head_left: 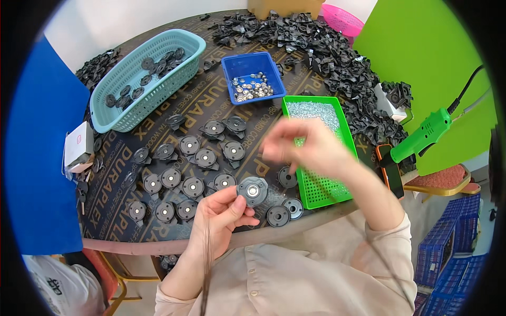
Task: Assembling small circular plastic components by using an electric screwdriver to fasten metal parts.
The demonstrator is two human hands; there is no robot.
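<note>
Near the table's front edge, my left hand (220, 217) pinches a round dark plastic disc (243, 195) by its left side. A shiny metal bearing-like piece sits in the disc's centre. My right hand (311, 145) hovers over the left side of a green perforated tray (314, 198) with many small silvery screws (315, 110) at its far end. Motion smears its fingers, so what they hold, if anything, is not clear. Two dark rings, one of them the black ring (278, 216), lie just right of my left hand. Several black round-faced parts (192, 186) with metal centres stand to its left.
A blue bin (230, 66) holds small metal pieces. Left of it is a light-blue basket (125, 121) with black discs. Black plastic parts (337, 63) pile up along the far right. A green electric screwdriver (423, 135) and an orange-edged phone (390, 171) are at right.
</note>
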